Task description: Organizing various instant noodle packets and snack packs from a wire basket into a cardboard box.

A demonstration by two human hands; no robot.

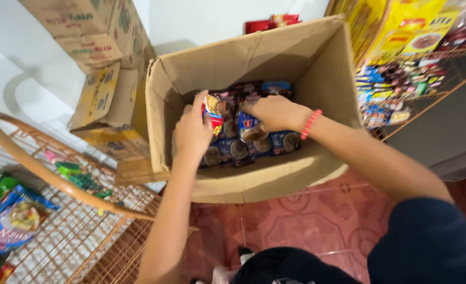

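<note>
1 box (pixel 317 68), approx. 10 packs (pixel 275 141) inside. L hand (pixel 192 131) fingers clamped on 1 pack (pixel 213 110); R hand (pixel 275 112) fingers together, flat on packs.

Single head view, looking steeply down, close over open cardboard box (pixel 317 58); slightly tilted, perhaps.

Floor: red patterned tiles (pixel 306 221) | open cardboard box (pixel 275 179) sits right on them | stacked cartons (pixel 112 105) just left of that box | wire rack (pixel 85 236) further left
</note>
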